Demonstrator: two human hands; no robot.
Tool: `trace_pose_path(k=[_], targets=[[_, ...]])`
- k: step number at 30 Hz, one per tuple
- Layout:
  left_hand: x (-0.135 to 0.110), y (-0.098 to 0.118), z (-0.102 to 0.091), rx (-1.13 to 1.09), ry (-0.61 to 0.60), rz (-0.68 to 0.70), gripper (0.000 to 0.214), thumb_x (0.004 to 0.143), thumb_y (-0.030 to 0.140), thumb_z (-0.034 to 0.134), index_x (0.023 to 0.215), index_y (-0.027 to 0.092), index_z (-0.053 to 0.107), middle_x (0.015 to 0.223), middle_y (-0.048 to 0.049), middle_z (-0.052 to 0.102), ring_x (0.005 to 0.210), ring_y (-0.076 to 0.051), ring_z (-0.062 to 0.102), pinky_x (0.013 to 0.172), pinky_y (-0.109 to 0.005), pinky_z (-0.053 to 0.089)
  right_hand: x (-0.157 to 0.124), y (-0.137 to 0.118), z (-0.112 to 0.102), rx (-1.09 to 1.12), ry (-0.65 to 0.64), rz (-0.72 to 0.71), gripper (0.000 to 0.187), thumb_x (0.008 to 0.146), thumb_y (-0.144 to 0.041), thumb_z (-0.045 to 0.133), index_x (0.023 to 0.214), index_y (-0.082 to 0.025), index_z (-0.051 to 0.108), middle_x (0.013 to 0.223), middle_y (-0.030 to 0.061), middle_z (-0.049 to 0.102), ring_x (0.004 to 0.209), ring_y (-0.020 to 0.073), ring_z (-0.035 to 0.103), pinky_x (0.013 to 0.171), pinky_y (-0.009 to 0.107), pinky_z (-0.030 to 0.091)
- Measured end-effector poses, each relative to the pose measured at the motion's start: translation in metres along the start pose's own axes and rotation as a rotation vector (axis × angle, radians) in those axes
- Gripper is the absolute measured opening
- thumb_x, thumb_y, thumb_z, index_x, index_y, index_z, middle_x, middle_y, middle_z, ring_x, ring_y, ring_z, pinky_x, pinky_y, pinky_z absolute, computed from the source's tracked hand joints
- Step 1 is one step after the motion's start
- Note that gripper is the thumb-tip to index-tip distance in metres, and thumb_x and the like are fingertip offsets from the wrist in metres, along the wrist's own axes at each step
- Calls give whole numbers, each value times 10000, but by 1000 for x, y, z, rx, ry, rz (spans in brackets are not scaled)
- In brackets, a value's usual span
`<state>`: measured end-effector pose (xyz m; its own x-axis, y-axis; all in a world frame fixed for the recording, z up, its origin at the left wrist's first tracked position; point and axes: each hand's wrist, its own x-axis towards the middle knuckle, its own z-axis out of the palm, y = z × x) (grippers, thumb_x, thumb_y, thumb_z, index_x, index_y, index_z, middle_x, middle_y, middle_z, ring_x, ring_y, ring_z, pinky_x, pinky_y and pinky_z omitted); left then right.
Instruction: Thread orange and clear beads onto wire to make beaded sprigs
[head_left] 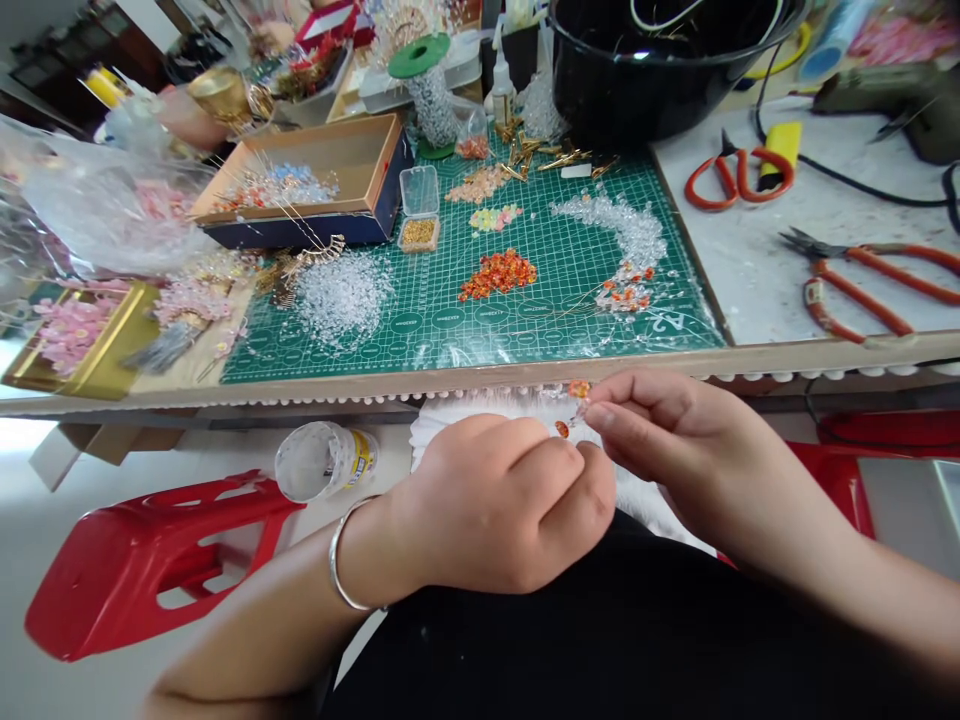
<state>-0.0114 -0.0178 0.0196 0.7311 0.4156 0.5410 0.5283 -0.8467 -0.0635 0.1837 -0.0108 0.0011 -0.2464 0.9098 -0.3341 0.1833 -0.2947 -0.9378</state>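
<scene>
Over my lap, below the table's front edge, my left hand [502, 505] is curled into a loose fist and wears a silver bangle. My right hand [675, 430] pinches a thin wire carrying small orange beads [574, 400], and its fingertips meet the left hand's. What the left fingers grip is hidden. On the green cutting mat [525, 300] lie a pile of orange beads [499, 273], a heap of clear beads [341, 295] and an arc of clear crystals [630, 225].
A cardboard box lid [315, 180] with beads, a small clear case [419, 205] and a black bowl [660, 60] stand at the back. Orange scissors [731, 175] and pliers [862, 285] lie to the right. A red stool [150, 560] and a jar [322, 460] sit below left.
</scene>
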Motion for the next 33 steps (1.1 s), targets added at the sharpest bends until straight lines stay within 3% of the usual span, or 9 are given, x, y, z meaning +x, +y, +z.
trace_pose_path(k=[3,5,10,15,21,27,33], targets=[[7,-3,-5,16,5,-61,194,926,121,587,770,165,692,634,17,587,586,-128,499,514,-305,401,-4,-4,0,-209,6,-80,245,917,-449,601,828,-233,677,671,5,641,600,161,563,540,277,433],[12,-7,-7,31,-8,-88,263,937,118,567,698,178,660,596,20,536,576,-134,451,512,-314,376,-6,-6,1,-299,-8,-154,204,917,-380,581,794,-238,661,688,8,669,631,170,599,574,281,459],[22,-16,-11,-7,-145,-52,240,953,129,529,759,179,661,661,4,539,624,-145,438,547,-319,354,-9,-4,2,-520,-41,-288,249,938,-294,497,695,-243,516,635,4,615,594,164,559,521,280,414],[30,-27,-18,-133,-322,-111,223,968,180,528,803,180,677,723,-10,570,668,-154,483,601,-321,372,-14,3,-1,-653,-107,-292,248,997,-362,467,824,-231,587,714,25,683,631,181,630,540,290,430],[45,-45,-20,-538,-525,-323,113,903,166,631,824,197,706,719,34,627,662,-110,538,582,-274,334,-22,0,-9,-655,-172,-420,193,998,-299,482,861,-234,600,659,-27,655,507,117,586,466,234,420],[41,-49,-5,-928,-568,-668,40,847,203,682,820,184,704,559,83,380,524,-70,366,521,-238,282,-26,-3,-12,-689,-76,-616,130,959,-184,497,863,-239,567,636,-46,651,486,92,599,445,186,427],[27,-56,16,-1416,-719,-800,107,835,244,716,897,156,717,543,83,439,506,-66,362,502,-234,264,-26,5,-13,-763,-28,-762,90,966,-154,498,949,-227,547,695,-23,696,560,109,664,530,213,468]])
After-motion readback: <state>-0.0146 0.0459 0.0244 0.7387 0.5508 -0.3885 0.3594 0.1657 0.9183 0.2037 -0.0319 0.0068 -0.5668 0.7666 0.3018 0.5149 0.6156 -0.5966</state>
